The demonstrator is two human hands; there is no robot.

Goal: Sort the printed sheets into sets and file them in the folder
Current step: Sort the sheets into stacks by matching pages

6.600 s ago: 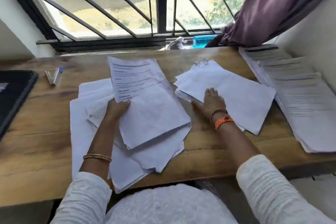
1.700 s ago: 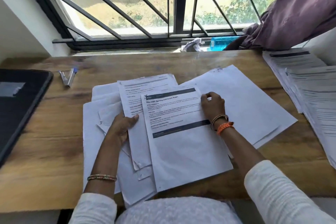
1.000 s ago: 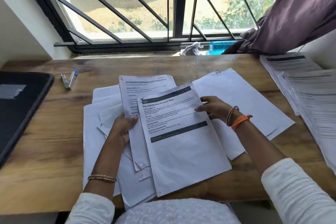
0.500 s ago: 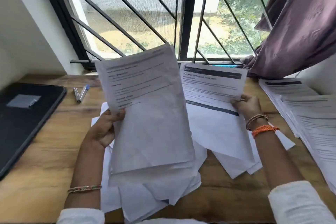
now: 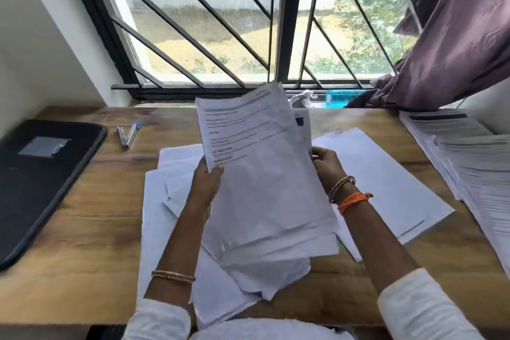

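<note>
**Both hands hold a bundle of sheets above the desk**

The left hand (image 5: 205, 188) grips the bundle of printed sheets (image 5: 265, 188) at its left edge, thumb on the front page. The right hand (image 5: 327, 165) holds the right edge, its fingers hidden behind the paper. Loose sheets (image 5: 162, 201) lie beneath; a blank stack (image 5: 386, 179) sits right of the hands. The black folder (image 5: 41, 182) rests at the desk's (image 5: 82, 243) left edge, printed piles (image 5: 469, 160) along the right edge.
</note>
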